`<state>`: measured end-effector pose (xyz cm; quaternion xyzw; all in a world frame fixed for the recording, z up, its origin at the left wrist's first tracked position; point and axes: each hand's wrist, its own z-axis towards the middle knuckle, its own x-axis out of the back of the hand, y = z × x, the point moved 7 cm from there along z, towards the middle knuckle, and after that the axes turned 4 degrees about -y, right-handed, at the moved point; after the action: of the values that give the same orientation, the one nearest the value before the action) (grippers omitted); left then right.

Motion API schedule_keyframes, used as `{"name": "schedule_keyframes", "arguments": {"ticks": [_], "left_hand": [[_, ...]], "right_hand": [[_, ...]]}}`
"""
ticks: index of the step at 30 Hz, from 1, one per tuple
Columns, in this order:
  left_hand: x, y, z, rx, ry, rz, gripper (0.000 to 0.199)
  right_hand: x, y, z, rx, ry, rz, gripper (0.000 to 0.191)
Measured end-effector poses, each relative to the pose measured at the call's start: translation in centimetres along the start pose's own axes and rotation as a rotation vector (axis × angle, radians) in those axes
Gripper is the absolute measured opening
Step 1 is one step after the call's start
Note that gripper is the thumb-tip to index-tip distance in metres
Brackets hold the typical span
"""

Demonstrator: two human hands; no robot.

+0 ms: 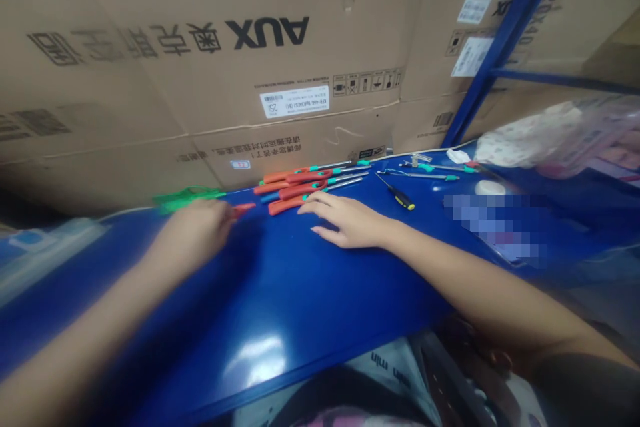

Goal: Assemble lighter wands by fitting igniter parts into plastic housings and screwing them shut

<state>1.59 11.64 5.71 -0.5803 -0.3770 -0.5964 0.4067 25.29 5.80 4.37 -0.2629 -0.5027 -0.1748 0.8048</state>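
Observation:
Several orange and red lighters [303, 190] with long metal tips lie in a pile at the back of the blue table [300, 293]. My right hand [345, 219] rests at the front of the pile, fingers apart, its fingertips by the nearest orange handle. To the left of the pile, my left hand [200, 230] is closed and blurred, with a small red piece [245, 209] sticking out from its fingers. Behind that hand lies a bright green item [187, 197], partly covered by it.
A black and yellow screwdriver [396, 192] lies right of the pile, near loose metal rods [425, 176] and a white round cap [490, 187]. Cardboard boxes [200, 93] stand along the back. A blue frame post [505, 47] rises at right. Plastic bags [575, 137] lie beyond it.

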Motion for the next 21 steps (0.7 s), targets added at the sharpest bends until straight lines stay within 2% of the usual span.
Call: {"name": "schedule_keyframes", "arguments": {"ticks": [2, 4, 6, 7, 10, 14, 15, 18, 21], "left_hand": [[-1.0, 5.0, -1.7, -0.211, -0.037, -0.098, 0.021], [-2.1, 9.5, -3.5, -0.417, -0.035, -0.283, 0.019], [-3.3, 12.3, -4.8, -0.553, 0.011, -0.403, 0.019], [-3.8, 13.0, -5.2, -0.585, 0.051, -0.429, 0.019], [-4.5, 13.1, -5.2, -0.58, 0.146, -0.562, 0.012], [-4.0, 11.1, -4.4, -0.475, 0.249, -0.693, 0.013], [-3.7, 10.7, -4.2, -0.455, 0.272, -0.692, 0.016], [-3.2, 9.6, -3.7, -0.431, 0.322, -0.577, 0.031], [-3.7, 8.7, -2.8, -0.385, 0.301, -0.477, 0.049]], "right_hand": [[0.3, -1.1, 0.1, 0.031, 0.011, 0.046, 0.035], [0.0, -1.9, 0.1, 0.045, -0.067, 0.063, 0.025], [-0.7, -2.4, 0.0, 0.042, -0.216, 0.078, 0.011], [-1.1, -2.4, -0.1, 0.034, -0.291, 0.096, 0.008], [-1.3, -2.1, -0.5, -0.011, -0.398, 0.146, 0.013], [-0.9, -1.9, -0.8, -0.053, -0.393, 0.107, 0.008], [-0.8, -1.9, -0.8, -0.056, -0.39, 0.087, 0.005], [-0.8, -2.1, -0.8, -0.073, -0.402, 0.024, 0.012], [-0.9, -1.8, -1.0, -0.11, -0.45, 0.001, 0.008]]}}
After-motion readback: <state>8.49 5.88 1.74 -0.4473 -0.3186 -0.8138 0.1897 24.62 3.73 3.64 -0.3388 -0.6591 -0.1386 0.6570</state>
